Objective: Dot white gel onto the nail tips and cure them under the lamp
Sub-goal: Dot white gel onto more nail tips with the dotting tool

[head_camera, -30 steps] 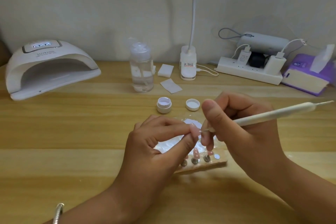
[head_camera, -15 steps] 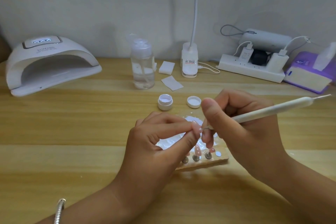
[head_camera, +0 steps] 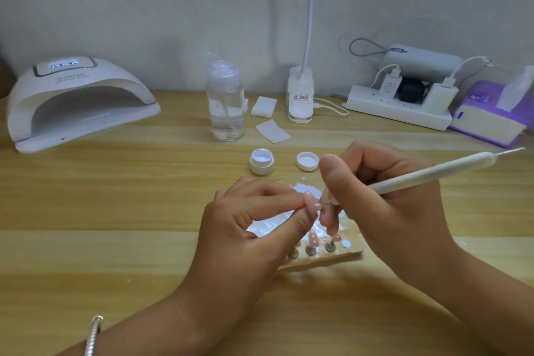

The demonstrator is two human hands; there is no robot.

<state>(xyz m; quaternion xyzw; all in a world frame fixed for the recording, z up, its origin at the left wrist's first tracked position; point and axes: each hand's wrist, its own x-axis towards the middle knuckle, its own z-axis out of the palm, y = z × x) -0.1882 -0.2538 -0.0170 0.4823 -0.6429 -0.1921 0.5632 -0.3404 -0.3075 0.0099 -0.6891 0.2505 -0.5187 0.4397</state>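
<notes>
Only partly visible, the nail tip (head_camera: 314, 206) sits pinched in our left hand (head_camera: 251, 228); at three o'clock, our right hand (head_camera: 384, 202) grips the pen (head_camera: 433, 173).

The left hand (head_camera: 245, 228) hides most of the nail tip (head_camera: 315, 204) it pinches; whether the tool (head_camera: 433, 173) in the right hand (head_camera: 390, 211) touches it is too small to tell. The 2 hands cover much of the board (head_camera: 344, 257).
</notes>
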